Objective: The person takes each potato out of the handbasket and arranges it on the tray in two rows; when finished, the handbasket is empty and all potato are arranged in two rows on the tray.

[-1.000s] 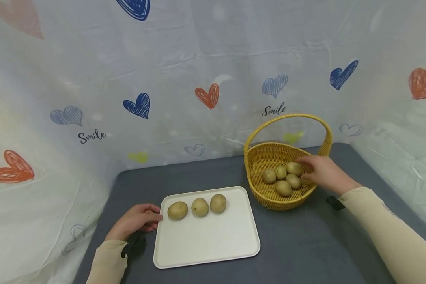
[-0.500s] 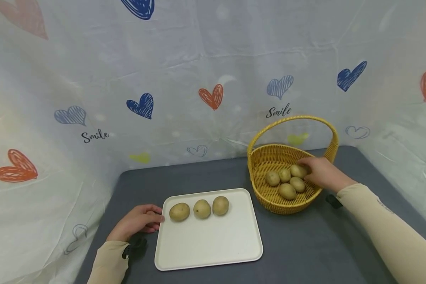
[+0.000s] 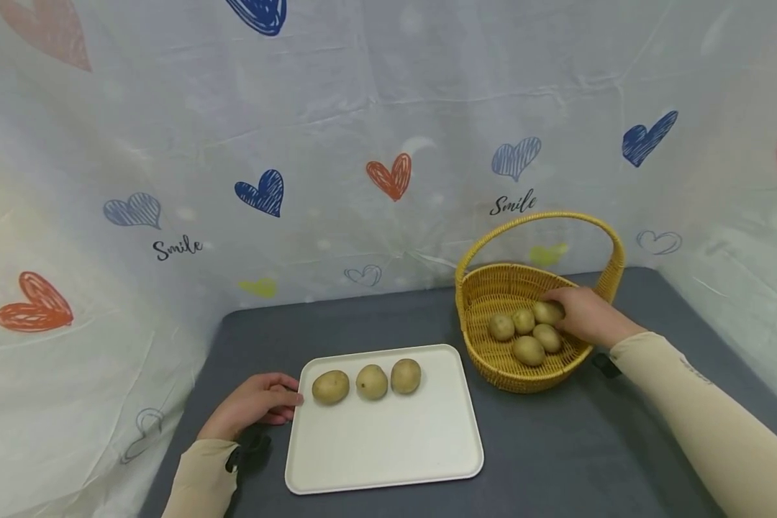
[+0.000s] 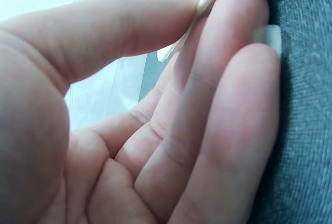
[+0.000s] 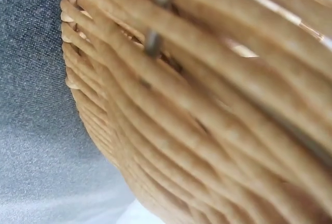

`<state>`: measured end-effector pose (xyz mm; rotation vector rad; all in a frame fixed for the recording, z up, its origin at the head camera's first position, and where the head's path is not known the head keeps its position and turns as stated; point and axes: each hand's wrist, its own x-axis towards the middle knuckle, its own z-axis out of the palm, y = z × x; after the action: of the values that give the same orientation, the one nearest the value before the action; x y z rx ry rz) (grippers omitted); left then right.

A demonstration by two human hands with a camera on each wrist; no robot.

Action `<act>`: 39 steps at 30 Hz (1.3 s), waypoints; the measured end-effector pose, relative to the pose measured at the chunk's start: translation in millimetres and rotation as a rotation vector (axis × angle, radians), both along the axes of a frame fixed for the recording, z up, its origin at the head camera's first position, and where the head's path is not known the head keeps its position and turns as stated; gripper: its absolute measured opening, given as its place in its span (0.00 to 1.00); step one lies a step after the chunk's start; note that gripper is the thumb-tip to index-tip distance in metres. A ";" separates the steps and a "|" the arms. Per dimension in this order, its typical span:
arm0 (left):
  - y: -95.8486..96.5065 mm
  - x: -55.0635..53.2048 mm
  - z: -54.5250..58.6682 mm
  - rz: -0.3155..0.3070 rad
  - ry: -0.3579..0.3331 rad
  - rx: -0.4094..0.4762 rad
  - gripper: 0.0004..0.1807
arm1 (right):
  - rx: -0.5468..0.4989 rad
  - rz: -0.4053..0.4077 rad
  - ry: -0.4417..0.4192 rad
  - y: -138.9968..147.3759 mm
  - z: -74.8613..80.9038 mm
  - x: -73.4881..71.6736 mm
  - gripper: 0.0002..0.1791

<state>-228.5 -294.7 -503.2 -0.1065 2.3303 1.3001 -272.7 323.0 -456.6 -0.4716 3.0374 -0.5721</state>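
My left hand (image 3: 254, 404) pinches the left rim of a white rectangular tray (image 3: 388, 446); in the left wrist view the thumb lies on top of the edge and the fingers below it. Three potatoes (image 3: 372, 382) sit in a row along the tray's far side. At the right, my right hand (image 3: 585, 314) reaches over the side of a yellow wicker basket (image 3: 501, 280) and grips a potato (image 3: 547, 311) at the back right of the pile. Several other potatoes (image 3: 529, 350) lie beside it. The basket's woven wall (image 5: 171, 110) hides this hand in the right wrist view.
A tall arched handle (image 3: 550, 216) rises over the basket, close to my right forearm. Both things stand on a dark grey tabletop (image 3: 544, 453). Behind hangs a white curtain (image 3: 324, 237) printed with hearts.
My right hand has settled from loosely around the potato to a hold on it. The left hand stays at the tray rim. The whole view has shifted slightly.
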 end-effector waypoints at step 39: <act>-1.6 2.3 2.0 -0.002 0.011 0.013 0.26 | -0.261 -0.018 0.146 -103.8 39.9 87.6 0.26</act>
<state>-226.2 -296.3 -501.2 -0.0936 2.3301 1.3182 -185.1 219.2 -416.7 -0.5149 3.1192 -0.9840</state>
